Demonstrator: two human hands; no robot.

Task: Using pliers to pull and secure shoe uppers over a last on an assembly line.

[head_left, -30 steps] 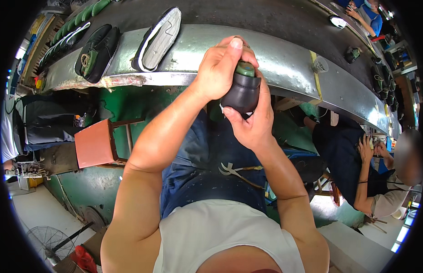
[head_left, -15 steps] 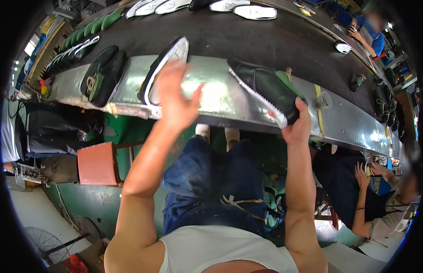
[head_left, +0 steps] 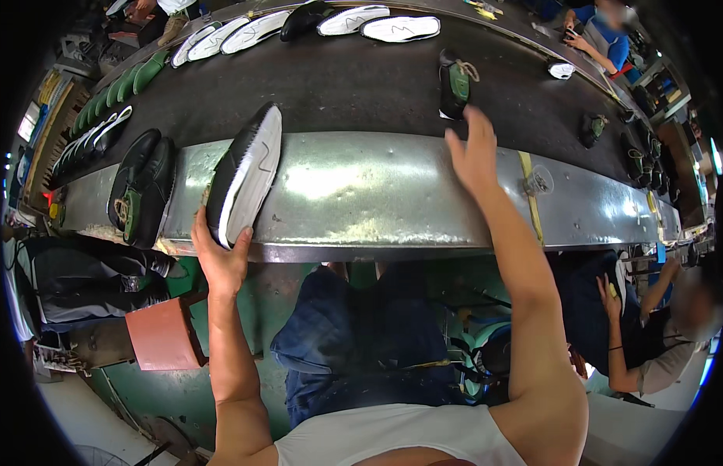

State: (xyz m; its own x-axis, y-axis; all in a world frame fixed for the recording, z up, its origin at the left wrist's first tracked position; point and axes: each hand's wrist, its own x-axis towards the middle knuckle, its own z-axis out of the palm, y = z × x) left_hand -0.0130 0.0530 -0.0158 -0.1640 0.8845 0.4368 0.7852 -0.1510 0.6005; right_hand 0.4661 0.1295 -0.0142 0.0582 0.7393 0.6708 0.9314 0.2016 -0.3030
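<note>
My left hand [head_left: 221, 260] grips the heel end of a black shoe [head_left: 249, 175] at the metal ledge's front edge. That shoe lies tipped on its side, its white sole facing right and its toe pointing away. My right hand [head_left: 476, 159] reaches over the far side of the ledge with fingers spread and nothing in them. Just beyond its fingertips, another black shoe [head_left: 448, 93] with a green heel part and a tan lace rests on the dark bench top.
A pair of black shoes [head_left: 140, 186] stands left on the metal ledge [head_left: 361, 190]. White-soled shoes [head_left: 256, 33] and green pieces [head_left: 150, 71] line the far side. A clear cup [head_left: 541, 180] sits at right. Co-workers are at the right; a red-brown stool [head_left: 165, 334] is lower left.
My right hand has let go of its shoe, which now lies farther back on the bench. My left hand has taken hold of the other shoe's heel. The view has shifted.
</note>
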